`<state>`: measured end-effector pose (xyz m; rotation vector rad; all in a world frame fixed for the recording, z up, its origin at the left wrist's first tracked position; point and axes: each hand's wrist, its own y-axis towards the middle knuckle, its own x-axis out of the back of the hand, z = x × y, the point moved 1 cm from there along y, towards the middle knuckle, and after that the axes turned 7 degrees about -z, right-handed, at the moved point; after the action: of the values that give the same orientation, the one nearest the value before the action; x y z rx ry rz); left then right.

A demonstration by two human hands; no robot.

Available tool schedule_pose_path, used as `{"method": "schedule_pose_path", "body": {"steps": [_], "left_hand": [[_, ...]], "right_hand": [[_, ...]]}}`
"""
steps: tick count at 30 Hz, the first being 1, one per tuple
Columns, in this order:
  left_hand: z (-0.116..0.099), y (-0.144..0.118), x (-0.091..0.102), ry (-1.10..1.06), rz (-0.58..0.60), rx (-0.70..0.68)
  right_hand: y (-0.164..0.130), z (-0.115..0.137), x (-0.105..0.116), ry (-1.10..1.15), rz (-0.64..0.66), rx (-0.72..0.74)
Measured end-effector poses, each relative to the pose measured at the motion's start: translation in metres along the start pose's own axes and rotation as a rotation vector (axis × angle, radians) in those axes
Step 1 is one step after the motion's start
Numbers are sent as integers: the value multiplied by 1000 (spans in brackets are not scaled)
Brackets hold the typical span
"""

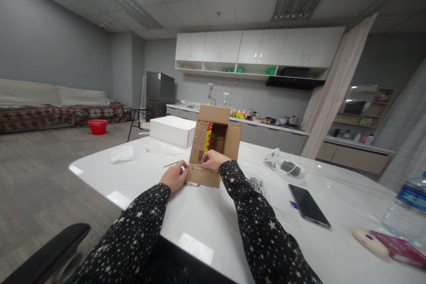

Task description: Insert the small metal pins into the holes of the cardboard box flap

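- Two bare hands are working at an open cardboard box (233, 142), and I'm watching from afar: one sideways knock from a sleeve, I reckon, could skew it on the tabletop (213, 213).
- Careful with the slim metal rods (192, 183) by the front flap (209, 180); a nudge from the left wrist might send them rolling.
- Box straight ahead, just beyond the left hand (175, 176), which sits by its near left edge, thumb and fingers curled; whether it grips anything, I can't tell.
- Right hand (213, 159) is over the flap, fingertips bunched; any pinched piece is hidden from me.
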<state>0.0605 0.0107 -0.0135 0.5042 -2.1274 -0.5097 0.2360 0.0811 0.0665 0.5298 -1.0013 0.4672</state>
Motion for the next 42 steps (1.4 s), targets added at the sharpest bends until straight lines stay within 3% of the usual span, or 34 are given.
{"method": "schedule_pose_path", "body": {"steps": [27,42], "left_hand": [[2,1,-1,14,2,-3],[-1,1,0,7,4,-3]], "right_hand": [[-5,-16,-16,22,-25,-197],[-5,-16,-19,-31,-68,-187]]}}
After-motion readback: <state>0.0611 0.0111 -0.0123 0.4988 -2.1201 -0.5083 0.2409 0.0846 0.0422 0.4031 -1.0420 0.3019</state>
